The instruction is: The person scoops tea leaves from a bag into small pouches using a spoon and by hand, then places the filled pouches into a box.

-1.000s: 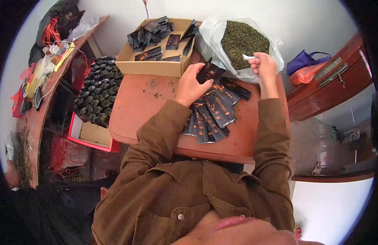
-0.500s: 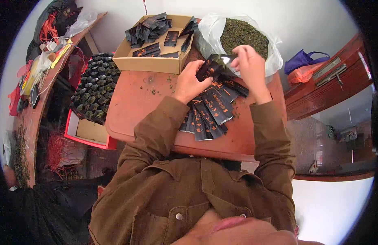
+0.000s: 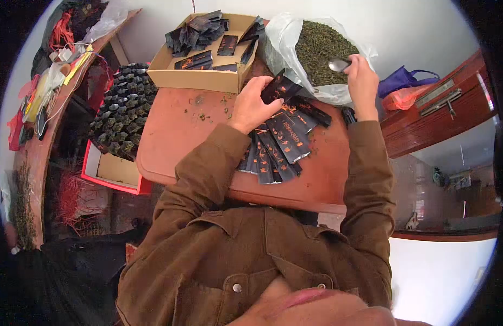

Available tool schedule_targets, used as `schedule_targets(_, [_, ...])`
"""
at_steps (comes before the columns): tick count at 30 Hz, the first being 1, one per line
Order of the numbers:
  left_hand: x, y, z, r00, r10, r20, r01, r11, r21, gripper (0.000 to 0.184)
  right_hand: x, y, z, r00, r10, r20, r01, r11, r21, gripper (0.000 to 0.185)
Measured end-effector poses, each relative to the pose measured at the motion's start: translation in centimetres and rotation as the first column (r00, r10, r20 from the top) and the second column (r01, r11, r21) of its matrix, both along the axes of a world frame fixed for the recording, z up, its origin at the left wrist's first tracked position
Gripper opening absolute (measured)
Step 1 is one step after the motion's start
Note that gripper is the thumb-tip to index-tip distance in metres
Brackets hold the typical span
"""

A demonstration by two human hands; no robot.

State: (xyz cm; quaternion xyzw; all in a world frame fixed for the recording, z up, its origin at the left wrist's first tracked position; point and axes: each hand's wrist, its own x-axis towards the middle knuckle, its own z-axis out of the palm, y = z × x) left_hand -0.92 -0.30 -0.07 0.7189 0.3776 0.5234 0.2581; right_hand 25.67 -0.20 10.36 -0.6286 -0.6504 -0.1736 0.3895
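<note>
My left hand (image 3: 251, 108) is closed on a black pouch (image 3: 277, 88) with orange print, held tilted above the table. In my right hand (image 3: 364, 84) is a metal spoon (image 3: 338, 66), its bowl over the dried green leaves (image 3: 322, 46), which look like tea. These fill a translucent plastic bag (image 3: 281, 39) at the table's back right. Whether the spoon carries any leaves I cannot tell. Below my left hand, several black pouches (image 3: 286, 138) lie fanned out and overlapping.
A cardboard box (image 3: 197, 80) with more black pouches stands at the back of the red-brown table (image 3: 178, 136). To its left, a red-edged box (image 3: 118, 182) bears many filled dark pouches. A cluttered wooden bench (image 3: 50, 157) runs along the left. A purple bag (image 3: 401, 82) lies at right.
My right hand has moved right, carrying the spoon from the mouth of the held pouch to over the leaves. The left hand still grips the pouch in nearly the same place.
</note>
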Motion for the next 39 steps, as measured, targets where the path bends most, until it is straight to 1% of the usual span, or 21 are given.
schedule_targets(1, [0.0,0.0,-0.1,1.0,-0.008,0.003,0.008,1.0,-0.001,0.048,0.9,0.8,-0.5,0.993,-0.078,0.088,0.081,0.996,-0.03,0.024])
schedule_targets(3, [-0.1,0.1,0.0,1.0,-0.013,0.003,0.013,1.0,0.002,0.048,2.0,1.9,-1.7,0.939,-0.221,0.265,0.247,0.966,-0.069,0.022])
schedule_targets(6, [-0.1,0.0,0.1,1.0,-0.01,-0.005,0.01,1.0,0.002,0.048,1.8,2.8,-4.3,0.938,-0.156,0.31,0.22,0.958,-0.184,0.018])
schedule_targets(9, [0.0,0.0,0.1,1.0,-0.015,-0.01,0.015,1.0,-0.005,0.048,-1.4,2.7,-6.7,0.97,-0.044,0.238,0.106,0.962,-0.252,0.015])
schedule_targets(12, [-0.1,0.0,0.2,1.0,-0.014,-0.007,0.014,1.0,-0.003,0.049,-3.1,2.2,-6.9,0.966,0.13,0.222,-0.114,0.99,-0.082,0.014])
schedule_targets(15, [0.0,0.1,-0.1,1.0,-0.012,-0.002,0.012,1.0,-0.009,0.049,-1.6,3.5,-5.0,0.984,0.086,0.153,-0.082,0.996,-0.032,0.012])
schedule_targets(19, [-0.1,0.0,0.3,1.0,-0.014,-0.016,0.014,1.0,-0.017,0.049,1.1,5.3,-0.9,0.962,-0.116,0.249,0.111,0.993,0.031,0.012])
schedule_targets(22, [-0.1,-0.1,0.3,1.0,-0.016,-0.005,0.016,1.0,-0.022,0.048,3.3,6.8,-1.6,0.926,-0.184,0.329,0.207,0.978,-0.037,0.012])
schedule_targets(25, [-0.1,-0.2,0.5,1.0,-0.018,0.012,0.019,1.0,-0.015,0.047,3.4,7.4,-4.4,0.939,-0.105,0.327,0.154,0.98,-0.128,0.012])
schedule_targets(26, [-0.1,-0.2,0.5,1.0,-0.019,0.017,0.019,1.0,-0.015,0.047,3.3,7.9,-5.3,0.94,-0.07,0.333,0.118,0.985,-0.126,0.014])
schedule_targets(29, [0.0,0.1,0.1,1.0,0.005,0.003,-0.005,1.0,0.011,0.047,0.9,6.9,-5.6,0.946,0.036,0.322,0.034,0.977,-0.21,0.015])
schedule_targets(30, [0.0,0.0,0.1,1.0,0.003,0.001,-0.003,1.0,0.004,0.047,0.3,6.7,-5.2,0.942,0.068,0.33,-0.009,0.984,-0.179,0.018])
schedule_targets(33, [0.0,-0.2,0.3,1.0,0.0,0.002,0.0,1.0,-0.01,0.047,0.4,7.3,-3.4,0.938,0.027,0.345,0.013,0.994,-0.111,0.018])
schedule_targets(36, [0.0,0.0,0.2,1.0,-0.007,0.012,0.007,1.0,-0.002,0.046,1.5,8.4,-1.3,0.958,-0.024,0.286,0.008,0.998,0.059,0.015])
schedule_targets(39, [0.0,0.1,-0.1,1.0,-0.019,0.015,0.019,1.0,-0.004,0.046,3.9,8.9,-0.6,0.96,-0.083,0.267,0.065,0.995,0.076,0.014])
